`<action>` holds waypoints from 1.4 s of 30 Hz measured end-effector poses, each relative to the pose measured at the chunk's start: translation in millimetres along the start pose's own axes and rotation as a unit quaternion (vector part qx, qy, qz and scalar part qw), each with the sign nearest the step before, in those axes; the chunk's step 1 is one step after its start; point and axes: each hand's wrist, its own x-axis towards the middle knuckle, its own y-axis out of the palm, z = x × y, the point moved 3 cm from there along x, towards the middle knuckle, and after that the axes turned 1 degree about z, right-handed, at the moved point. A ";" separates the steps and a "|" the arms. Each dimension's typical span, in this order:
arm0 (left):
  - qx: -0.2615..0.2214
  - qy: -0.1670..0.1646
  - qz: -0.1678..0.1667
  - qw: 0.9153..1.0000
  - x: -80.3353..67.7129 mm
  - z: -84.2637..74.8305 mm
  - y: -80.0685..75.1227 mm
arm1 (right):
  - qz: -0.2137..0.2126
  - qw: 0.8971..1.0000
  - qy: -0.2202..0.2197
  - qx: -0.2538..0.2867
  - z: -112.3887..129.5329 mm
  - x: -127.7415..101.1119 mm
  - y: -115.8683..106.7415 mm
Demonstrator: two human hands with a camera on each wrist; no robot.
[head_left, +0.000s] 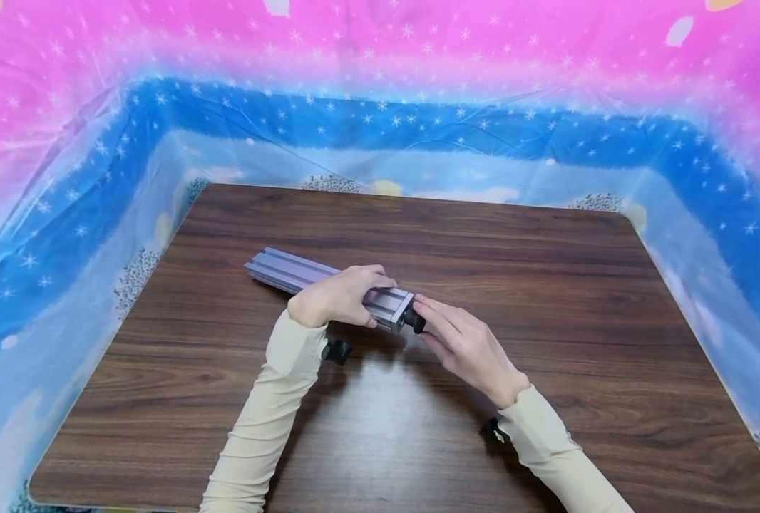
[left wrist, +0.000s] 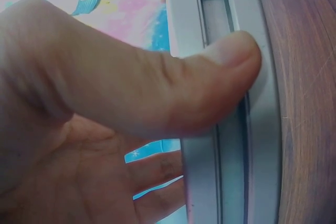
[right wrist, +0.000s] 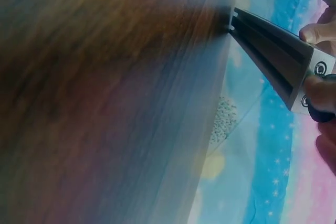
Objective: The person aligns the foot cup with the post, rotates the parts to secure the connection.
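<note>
A long silver slotted aluminium profile (head_left: 291, 269) lies at a slant over the middle of the table. My left hand (head_left: 338, 296) grips it near its right end; in the left wrist view the thumb presses along the slotted side of the profile (left wrist: 202, 192), with the fingers behind. On the end plate sits a round black knob (head_left: 413, 319). My right hand (head_left: 473, 345) pinches that knob between thumb and fingers. Seen from the right wrist, the end plate (right wrist: 299, 103) shows round screw holes beside the knob (right wrist: 320, 115), partly hidden by the thumb.
The brown wood-grain table (head_left: 547, 285) has rounded corners. Pink and blue patterned cloth (head_left: 386, 121) hangs around its back and sides. Small black devices are strapped at the left wrist (head_left: 337, 351) and the right wrist (head_left: 495, 430), close over the tabletop.
</note>
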 end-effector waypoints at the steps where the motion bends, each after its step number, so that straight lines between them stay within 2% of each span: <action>1: -0.001 -0.002 0.000 1.000 0.1 0.0 0.0 | 0.001 1.000 0.010 -0.006 -0.4 -0.1 0.0; 6: 0.003 -0.003 -0.001 1.000 1.2 -0.4 0.6 | -0.002 0.998 0.063 -0.030 -1.8 -1.1 1.6; 10: 0.006 -0.001 -0.002 1.000 2.1 -1.1 0.9 | -0.010 0.995 0.092 -0.030 -1.1 -1.9 4.2; 16: 0.008 0.004 -0.009 1.000 3.0 -1.6 0.5 | -0.018 0.990 0.136 0.011 0.8 -1.1 8.2; 20: 0.011 0.006 -0.018 1.000 4.0 -1.9 0.4 | -0.024 0.979 0.194 0.056 1.1 1.6 10.6; 22: 0.012 0.005 -0.022 1.000 4.4 -2.5 0.8 | -0.023 0.967 0.241 0.077 1.3 3.2 11.0; 24: 0.016 0.006 -0.027 0.999 4.8 -3.2 1.5 | -0.015 0.949 0.297 0.100 1.6 4.4 11.0; 26: 0.019 0.008 -0.030 0.999 5.2 -3.8 2.4 | 0.001 0.923 0.363 0.129 1.5 5.1 11.1; 28: 0.021 0.008 -0.031 0.999 5.4 -3.7 3.6 | 0.019 0.889 0.425 0.168 1.2 5.2 11.8; 30: 0.021 0.007 -0.032 0.999 5.0 -3.0 4.1 | 0.032 0.856 0.471 0.209 1.2 5.2 12.8; 31: 0.020 0.005 -0.032 0.999 4.7 -2.5 4.2 | 0.035 0.843 0.486 0.226 1.3 5.2 13.2; 32: 0.018 0.003 -0.032 0.999 4.2 -2.0 4.2 | 0.037 0.835 0.494 0.238 1.4 5.1 13.4; 33: 0.017 0.002 -0.030 0.999 3.9 -1.5 4.2 | 0.037 0.835 0.492 0.244 1.8 5.0 13.1; 34: 0.016 0.001 -0.028 0.999 3.5 -1.2 3.9 | 0.036 0.845 0.479 0.237 1.9 4.8 12.2; 35: 0.014 0.001 -0.027 1.000 3.2 -1.1 3.5 | 0.035 0.863 0.451 0.226 2.3 5.0 10.7; 37: 0.011 0.004 -0.024 1.000 2.8 -1.1 2.1 | 0.037 0.912 0.366 0.179 2.5 5.2 6.3; 39: 0.006 0.006 -0.022 1.000 2.6 -1.0 0.1 | 0.042 0.958 0.259 0.115 1.6 5.7 1.0; 40: 0.003 0.006 -0.022 1.000 2.5 -0.8 -1.0 | 0.043 0.975 0.202 0.083 0.9 6.4 -1.8; 41: -0.001 0.006 -0.022 1.000 2.5 -0.2 -2.0 | 0.047 0.986 0.150 0.060 -0.3 7.1 -3.9; 42: -0.005 0.006 -0.023 1.000 2.2 0.6 -2.9 | 0.048 0.992 0.106 0.040 -2.1 7.9 -5.3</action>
